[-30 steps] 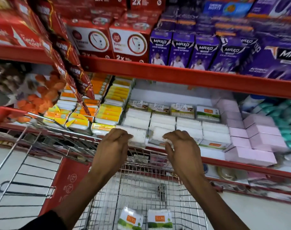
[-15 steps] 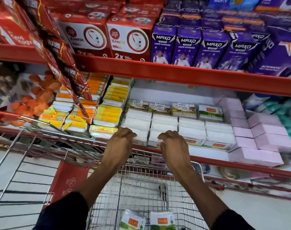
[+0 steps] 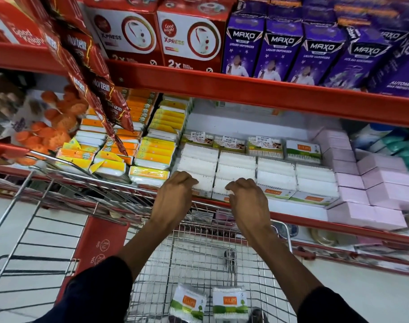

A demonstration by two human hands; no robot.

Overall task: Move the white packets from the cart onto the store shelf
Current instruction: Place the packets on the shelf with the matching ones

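While both arms are being stretched over the wire shopping cart (image 3: 198, 248), the left hand (image 3: 174, 197) and right hand (image 3: 248, 201) are being pressed, fingers curled downward, onto the front stacks of white cotton-swab packets (image 3: 236, 169) on the red-edged store shelf (image 3: 299, 219). Whether anything is being gripped cannot be told, since the fingertips are being hidden. Two more white packets with green and orange labels (image 3: 230, 303) are being left in the cart, well behind the fingers.
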